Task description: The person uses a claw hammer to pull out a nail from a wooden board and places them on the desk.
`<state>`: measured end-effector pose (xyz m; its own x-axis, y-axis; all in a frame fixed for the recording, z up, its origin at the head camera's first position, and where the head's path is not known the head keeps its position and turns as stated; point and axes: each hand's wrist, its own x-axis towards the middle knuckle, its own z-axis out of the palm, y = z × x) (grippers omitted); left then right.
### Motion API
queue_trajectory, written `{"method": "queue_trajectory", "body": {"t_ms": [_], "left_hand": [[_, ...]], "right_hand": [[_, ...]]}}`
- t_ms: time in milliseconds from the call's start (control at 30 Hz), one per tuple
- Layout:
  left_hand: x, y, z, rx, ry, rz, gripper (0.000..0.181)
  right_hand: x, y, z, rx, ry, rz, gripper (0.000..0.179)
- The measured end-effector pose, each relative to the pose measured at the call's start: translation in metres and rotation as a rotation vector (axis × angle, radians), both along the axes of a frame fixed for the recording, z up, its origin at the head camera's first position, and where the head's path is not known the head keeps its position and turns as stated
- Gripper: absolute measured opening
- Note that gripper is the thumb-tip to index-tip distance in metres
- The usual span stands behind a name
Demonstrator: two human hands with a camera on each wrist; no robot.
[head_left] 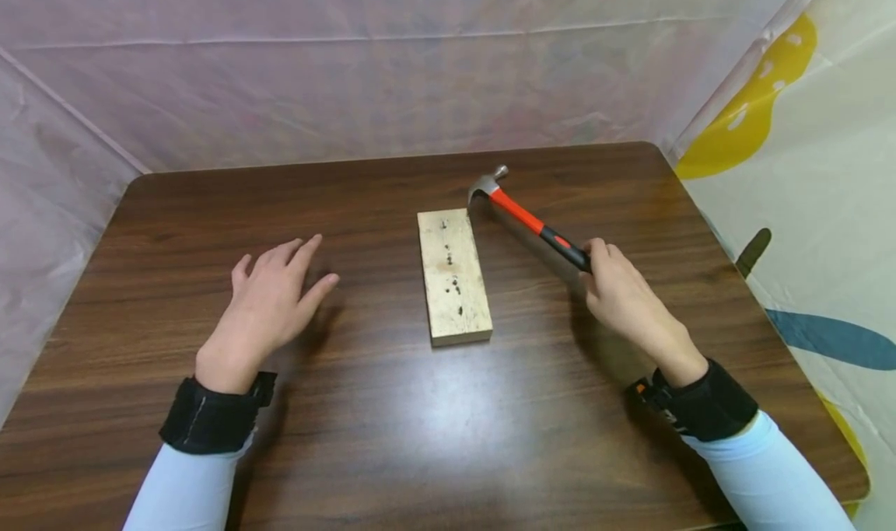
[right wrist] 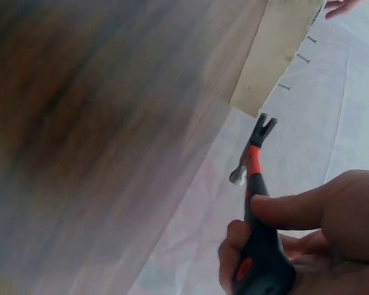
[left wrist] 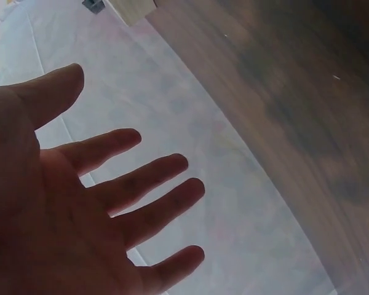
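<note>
A light wooden block (head_left: 435, 270) lies on the table, with a row of dark nails and small holes down its top face. In the right wrist view, several nails (right wrist: 303, 58) stick out from the block. My right hand (head_left: 625, 291) grips the black end of a claw hammer (head_left: 519, 211) with a red and black handle. The hammer's metal head is at the block's far right corner, claw side toward the block. Left of the block, my left hand (head_left: 271, 302) hovers over the table with spread fingers and holds nothing, its palm visible in the left wrist view.
The dark wood-grain table (head_left: 350, 438) has a rounded far right corner. A pale curtain (head_left: 392, 88) hangs behind it, and a patterned sheet (head_left: 826, 243) with yellow and blue shapes hangs along the right side. Black bands (head_left: 213, 418) circle both wrists.
</note>
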<state>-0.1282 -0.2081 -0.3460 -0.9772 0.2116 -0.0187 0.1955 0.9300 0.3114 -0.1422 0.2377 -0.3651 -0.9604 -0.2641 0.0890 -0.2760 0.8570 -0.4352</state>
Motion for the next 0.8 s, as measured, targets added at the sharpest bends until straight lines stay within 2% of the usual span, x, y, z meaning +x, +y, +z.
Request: {"method": "queue_trajectory", "body": {"t_ms": [233,367,500,600,800], "left_hand": [[-0.002,0.013,0.005,0.035,0.094,-0.049,0.064],[-0.004,0.021,0.006,0.064,0.171,-0.098,0.059],[-0.009,0.030,0.000,0.114,0.269,-0.166,0.056],[-0.012,0.037,-0.003,0.149,0.342,-0.214,0.056],[-0.023,0.050,-0.004,0.195,0.443,-0.269,0.056]], "right_hand": [[-0.001,-0.001,-0.001,-0.072,0.115,0.068,0.032],[0.001,-0.006,-0.001,-0.095,0.123,0.103,0.032],[0.004,-0.010,-0.002,-0.113,0.115,0.126,0.033],[0.005,-0.012,-0.003,-0.129,0.143,0.151,0.033],[0.003,-0.018,0.000,-0.166,0.180,0.200,0.033]]}}
